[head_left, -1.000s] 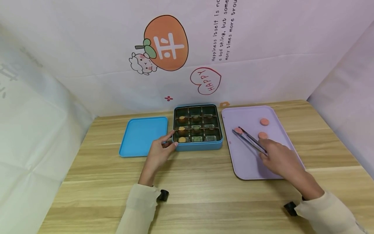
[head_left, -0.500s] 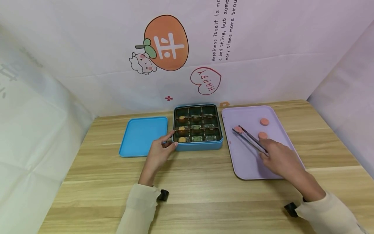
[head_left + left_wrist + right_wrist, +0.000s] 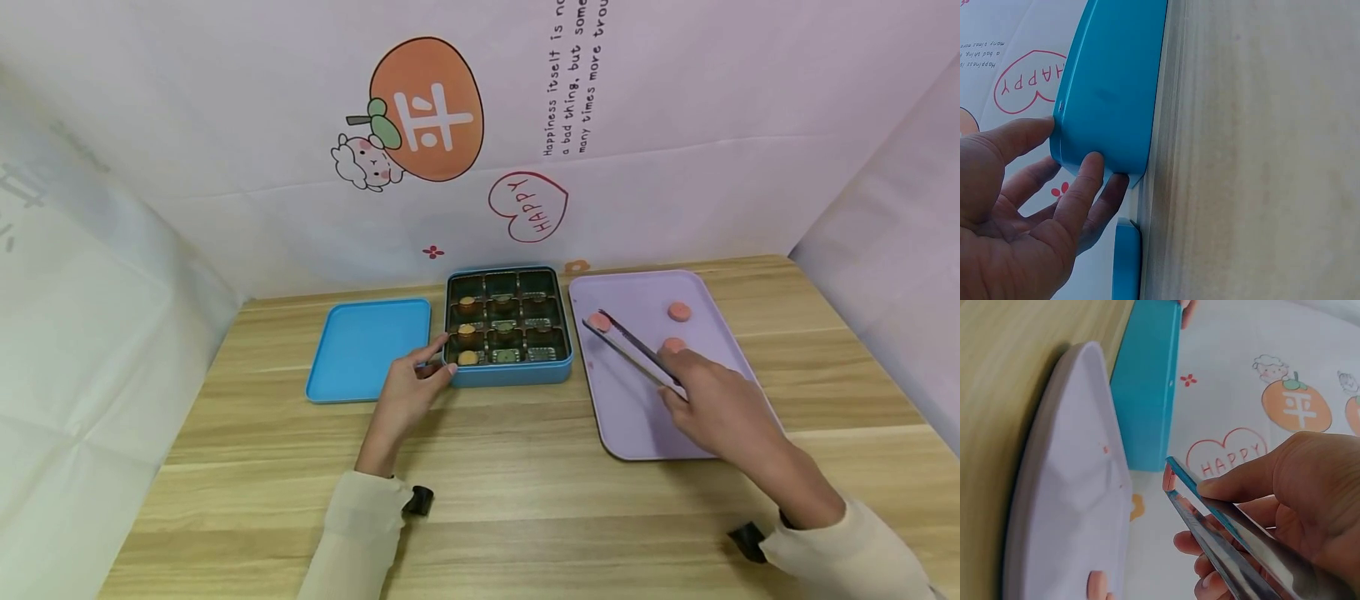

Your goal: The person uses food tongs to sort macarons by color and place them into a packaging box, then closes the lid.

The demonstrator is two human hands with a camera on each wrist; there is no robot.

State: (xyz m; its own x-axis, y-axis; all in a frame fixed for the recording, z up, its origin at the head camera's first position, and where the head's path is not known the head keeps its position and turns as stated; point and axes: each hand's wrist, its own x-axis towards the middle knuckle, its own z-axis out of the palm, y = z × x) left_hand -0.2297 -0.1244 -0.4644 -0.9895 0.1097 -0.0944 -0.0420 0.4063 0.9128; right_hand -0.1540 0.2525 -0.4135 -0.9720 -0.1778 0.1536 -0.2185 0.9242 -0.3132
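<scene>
In the head view my left hand (image 3: 408, 392) holds the near left corner of a blue box (image 3: 510, 377). The left wrist view shows the thumb at the box's upper edge and the fingers against its side. Small yellow pieces (image 3: 468, 358) sit in the left column of its dark divided insert, greenish ones (image 3: 506, 356) in the middle column. My right hand (image 3: 720, 412) grips metal tongs (image 3: 641, 346). Between their tips is a round pink disc (image 3: 1169, 477), raised above the tray in the right wrist view. Two more pink discs (image 3: 678, 312) lie on the lilac tray (image 3: 637, 425).
Left of the box lies a flat blue lid (image 3: 367, 350) on the wooden table (image 3: 495, 508). A white printed cloth (image 3: 247, 150) hangs behind the table. The lilac tray stands close to the box's right side.
The tongs have moved a little left and up in the head view, carrying the pink disc between their tips. My left hand and the box have stayed still.
</scene>
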